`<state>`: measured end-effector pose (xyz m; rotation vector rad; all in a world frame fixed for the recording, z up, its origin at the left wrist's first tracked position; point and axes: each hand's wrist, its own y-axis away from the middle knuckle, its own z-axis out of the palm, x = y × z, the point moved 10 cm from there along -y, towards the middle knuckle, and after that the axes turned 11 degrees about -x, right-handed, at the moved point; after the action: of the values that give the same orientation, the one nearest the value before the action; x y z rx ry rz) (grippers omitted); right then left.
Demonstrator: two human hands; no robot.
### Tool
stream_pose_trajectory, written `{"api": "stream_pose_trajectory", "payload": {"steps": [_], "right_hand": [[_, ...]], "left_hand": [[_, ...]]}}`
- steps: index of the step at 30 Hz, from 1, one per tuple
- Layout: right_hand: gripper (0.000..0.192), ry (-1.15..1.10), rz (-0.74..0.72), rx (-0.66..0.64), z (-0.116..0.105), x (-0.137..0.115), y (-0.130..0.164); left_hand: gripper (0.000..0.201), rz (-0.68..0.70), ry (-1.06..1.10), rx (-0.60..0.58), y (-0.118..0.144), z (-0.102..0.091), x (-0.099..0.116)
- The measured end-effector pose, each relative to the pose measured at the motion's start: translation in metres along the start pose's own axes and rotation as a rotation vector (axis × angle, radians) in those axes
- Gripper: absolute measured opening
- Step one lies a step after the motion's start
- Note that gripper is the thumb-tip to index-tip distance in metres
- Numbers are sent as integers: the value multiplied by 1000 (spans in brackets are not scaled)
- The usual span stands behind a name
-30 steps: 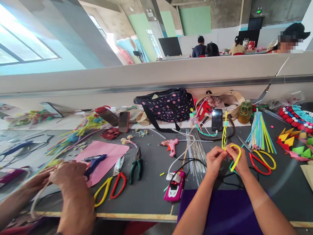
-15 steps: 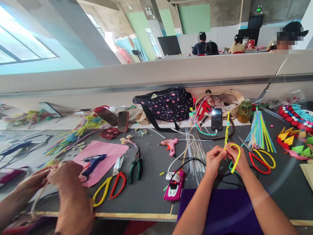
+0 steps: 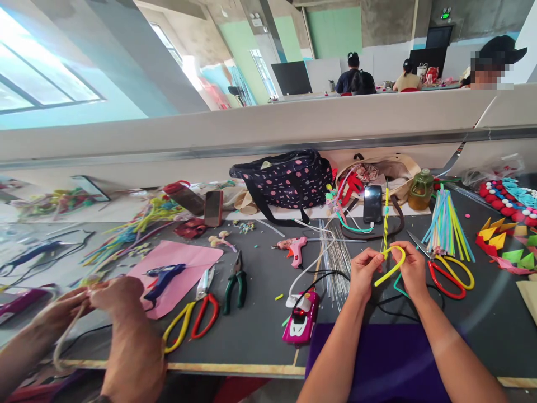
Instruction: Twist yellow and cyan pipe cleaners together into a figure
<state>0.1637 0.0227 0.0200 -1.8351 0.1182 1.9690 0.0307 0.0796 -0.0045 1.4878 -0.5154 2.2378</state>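
Observation:
My left hand (image 3: 364,272) and my right hand (image 3: 411,267) both pinch a yellow pipe cleaner (image 3: 390,267) just above the dark table (image 3: 260,324). Its free end loops between my hands, and a twisted yellow-and-green braid (image 3: 385,221) rises from my fingers toward the far side. A green pipe cleaner (image 3: 398,286) curls below my right hand. A bundle of thin wires (image 3: 335,260) lies left of my left hand.
Red-and-yellow scissors (image 3: 451,274) and a bundle of coloured pipe cleaners (image 3: 445,226) lie to the right. A pink toy car (image 3: 300,323), pink glue gun (image 3: 293,249), phone (image 3: 372,204) and dotted bag (image 3: 287,179) sit nearby. A co-worker's hands (image 3: 96,302) work at the left, beside pliers (image 3: 235,282).
The yellow loop between my hands has flattened and swung left, its free end now pointing down toward my left hand. My hands have risen slightly. The co-worker's hands shifted a little.

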Motion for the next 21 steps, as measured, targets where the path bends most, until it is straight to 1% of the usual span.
{"api": "stream_pose_trajectory", "payload": {"steps": [4,6,8,13,15,17,18,21], "right_hand": [[14,19,-98,59,-9,-12,3],[17,55,-103,99,-14,-12,5],[21,53,-67,156,-20,-7,6],[30,-201,16,321,-44,12,3],[32,-251,29,360,-54,16,0],[33,-277,38,357,-60,18,-4],[33,-296,50,335,-60,20,-6],[34,-388,140,210,-51,31,-12]], "left_hand": [[24,13,-43,-10,1,2,3],[24,22,-55,-16,1,4,4],[25,33,-54,-17,1,3,4],[24,61,-26,21,-1,-8,6],[24,74,-30,38,-1,-12,7],[23,83,-46,50,-1,-15,9],[22,87,-55,53,-1,-15,10],[22,94,-56,46,-1,-15,11]]}}
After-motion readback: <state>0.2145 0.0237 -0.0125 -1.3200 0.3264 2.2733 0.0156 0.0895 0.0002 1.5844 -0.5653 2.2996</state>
